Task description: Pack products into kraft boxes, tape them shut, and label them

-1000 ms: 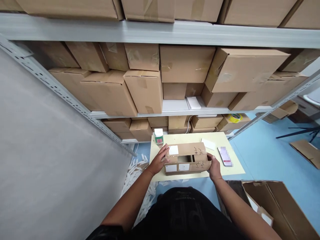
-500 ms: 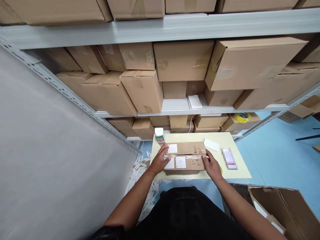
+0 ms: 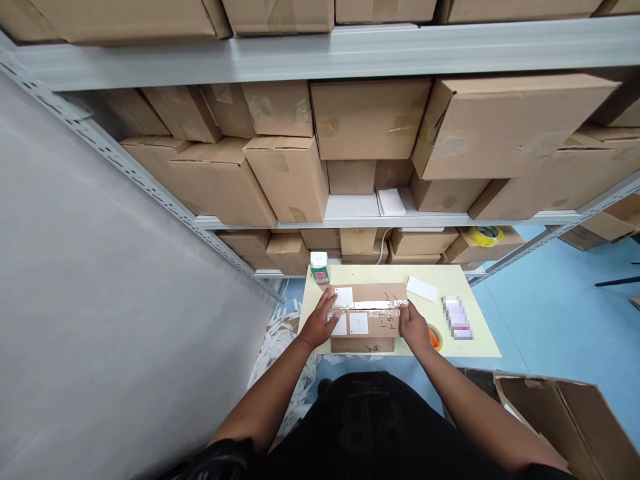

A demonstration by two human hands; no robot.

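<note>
A cardboard box [image 3: 370, 325] with white labels, handwriting and shiny clear tape along its top seam sits on a pale yellow board [image 3: 475, 333]. My left hand [image 3: 320, 321] grips its left end, thumb on top near the labels. At the right end, my right hand [image 3: 414, 325] is closed on the box's edge by the tape, its fingers partly hidden. Below the near side shows a written-on cardboard face [image 3: 357, 345]; whether it belongs to the same box I cannot tell. An orange-and-yellow tape roll [image 3: 435, 337] lies beside my right wrist.
On the board are a small green-and-white box [image 3: 319, 267], a white slip [image 3: 421, 288] and a blurred-out item [image 3: 457, 317]. Shelves [image 3: 300, 60] of cartons rise ahead. An open carton [image 3: 565, 413] stands at lower right, paper strips [image 3: 273, 347] at left.
My right hand has shifted left and closed more along the box's right end. The box has tilted, showing more of its near face, and the tape roll is more exposed.
</note>
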